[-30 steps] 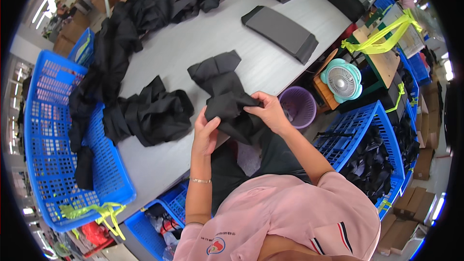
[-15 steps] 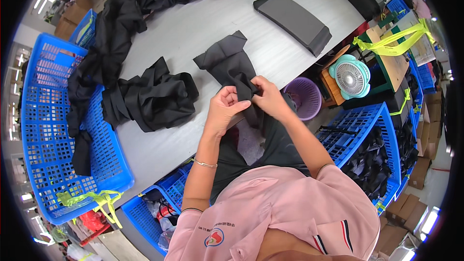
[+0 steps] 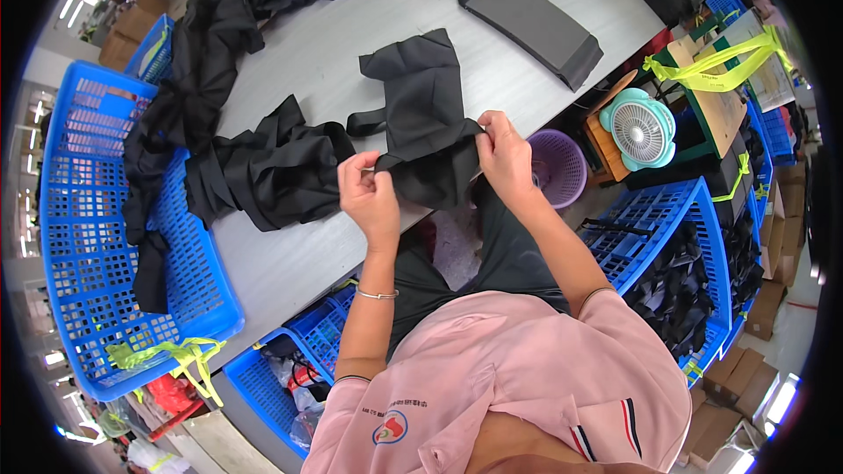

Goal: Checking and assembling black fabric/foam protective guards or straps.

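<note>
A black fabric piece [image 3: 423, 96] lies partly on the light table, its near end stretched between my hands over the table's front edge. My left hand [image 3: 369, 197] pinches its left edge, and my right hand [image 3: 504, 151] pinches the right edge. A narrow strap-like bit of the fabric sticks out to the left above my left hand. Beside that hand sits a crumpled heap of black fabric [image 3: 281, 167]. Farther off lies a stack of flat black pieces with a grey top [image 3: 531, 26].
A long black fabric run [image 3: 206, 61] spills from the table [image 3: 307, 48] into a blue basket [image 3: 66, 237] at left. To the right are a purple bin [image 3: 558, 171], a teal fan [image 3: 639, 132] and a blue crate [image 3: 713, 254] of black pieces.
My hands have moved apart, the left one leftward and the right one slightly up. The bunched fabric between them is now spread wider and flatter.
</note>
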{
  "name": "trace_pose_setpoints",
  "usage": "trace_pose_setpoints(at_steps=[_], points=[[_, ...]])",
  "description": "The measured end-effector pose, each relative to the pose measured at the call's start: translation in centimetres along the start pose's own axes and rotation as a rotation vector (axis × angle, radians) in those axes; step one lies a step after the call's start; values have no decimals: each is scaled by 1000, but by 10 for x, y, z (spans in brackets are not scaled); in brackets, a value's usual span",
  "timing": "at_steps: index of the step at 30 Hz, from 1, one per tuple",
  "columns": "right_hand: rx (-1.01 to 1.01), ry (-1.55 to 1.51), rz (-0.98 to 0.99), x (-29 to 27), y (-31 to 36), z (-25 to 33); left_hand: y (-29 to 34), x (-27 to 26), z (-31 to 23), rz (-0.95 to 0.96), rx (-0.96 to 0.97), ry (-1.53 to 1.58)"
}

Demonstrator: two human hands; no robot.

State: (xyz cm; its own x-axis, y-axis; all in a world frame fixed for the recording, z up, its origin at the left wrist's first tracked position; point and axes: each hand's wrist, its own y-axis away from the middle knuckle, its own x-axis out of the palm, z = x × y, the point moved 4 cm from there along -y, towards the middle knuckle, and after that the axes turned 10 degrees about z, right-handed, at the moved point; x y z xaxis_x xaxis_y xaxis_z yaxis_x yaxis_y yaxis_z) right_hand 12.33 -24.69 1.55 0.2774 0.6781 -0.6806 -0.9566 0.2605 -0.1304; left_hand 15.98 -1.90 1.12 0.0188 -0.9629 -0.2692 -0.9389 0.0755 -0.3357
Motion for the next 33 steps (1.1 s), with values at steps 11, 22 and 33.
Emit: trace_pose_setpoints(at_steps=[11,22,33], points=[[-154,179,21,0,-4,-6,13,9,-14,-59,-86,35],[-179,537,-360,-98,-109,-113,24,-6,-27,2,-122,186],[-419,642,-454,-119,-85,-59,84,20,-46,228,-220,478]])
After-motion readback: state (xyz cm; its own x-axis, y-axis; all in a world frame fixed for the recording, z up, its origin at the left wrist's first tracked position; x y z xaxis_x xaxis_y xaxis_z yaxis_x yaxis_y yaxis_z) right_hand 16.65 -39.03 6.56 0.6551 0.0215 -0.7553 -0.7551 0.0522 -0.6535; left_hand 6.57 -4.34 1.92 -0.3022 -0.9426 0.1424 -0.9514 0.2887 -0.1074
